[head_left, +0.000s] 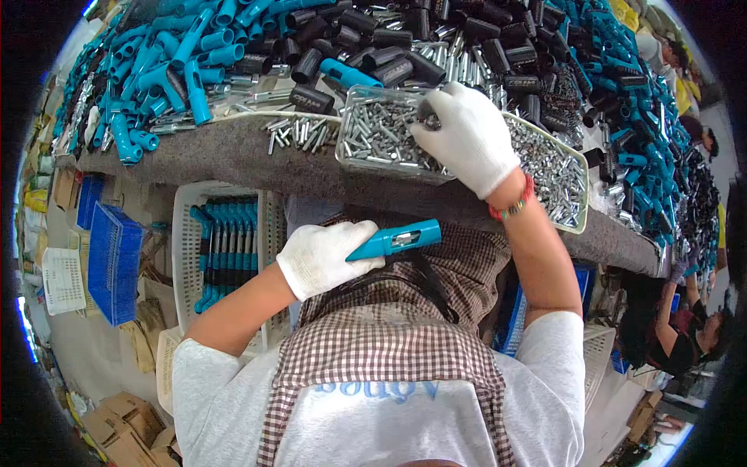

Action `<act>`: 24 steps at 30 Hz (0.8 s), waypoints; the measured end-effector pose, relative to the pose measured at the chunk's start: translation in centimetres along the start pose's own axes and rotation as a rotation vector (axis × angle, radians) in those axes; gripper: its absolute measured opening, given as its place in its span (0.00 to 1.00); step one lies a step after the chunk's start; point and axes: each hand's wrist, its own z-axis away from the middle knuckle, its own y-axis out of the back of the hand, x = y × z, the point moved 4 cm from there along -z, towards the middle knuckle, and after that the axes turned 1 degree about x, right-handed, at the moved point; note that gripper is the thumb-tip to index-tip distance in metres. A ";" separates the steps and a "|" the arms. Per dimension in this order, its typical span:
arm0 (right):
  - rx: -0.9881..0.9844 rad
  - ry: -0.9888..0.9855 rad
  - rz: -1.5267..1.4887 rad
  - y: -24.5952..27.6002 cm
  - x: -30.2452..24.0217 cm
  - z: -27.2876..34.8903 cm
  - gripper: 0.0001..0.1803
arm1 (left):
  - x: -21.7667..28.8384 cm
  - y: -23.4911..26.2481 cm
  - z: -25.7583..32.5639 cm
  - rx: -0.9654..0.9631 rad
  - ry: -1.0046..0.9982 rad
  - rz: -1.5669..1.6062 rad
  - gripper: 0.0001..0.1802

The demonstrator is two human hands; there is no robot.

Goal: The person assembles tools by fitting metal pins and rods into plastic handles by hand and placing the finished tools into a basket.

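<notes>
My left hand (328, 255), in a white glove, is wrapped round a teal plastic tool handle (414, 236) held level in front of my apron. A slot in the handle's side shows a metal part inside. Over a clear plastic box (340, 140) of small metal pins (373, 128), my gloved right hand (471, 136) reaches down with thumb and fingers curled together. Something dark shows between those fingertips, too unclear to name. The right wrist wears a red beaded bracelet (511, 204).
A cream tray (585, 183) of small metal parts adjoins the box. Teal handles (167, 78) and black sleeves (389, 58) heap across the bench. Below left, a white crate (185, 257) holds finished-looking teal-and-black tools; a blue crate (115, 265) stands beyond. Another person (685, 331) sits far right.
</notes>
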 end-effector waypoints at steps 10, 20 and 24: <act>-0.065 0.065 -0.403 2.2 -2.9 2.4 0.11 | -0.5 -0.1 0.9 0.089 -0.006 -0.074 0.24; -0.167 0.112 -0.548 1.6 -3.7 10.5 0.07 | 1.4 -0.4 0.1 0.119 -0.124 -0.011 0.25; -0.132 0.221 -0.370 2.2 -4.1 11.2 0.06 | 1.9 -0.7 -0.4 0.110 -0.143 -0.033 0.24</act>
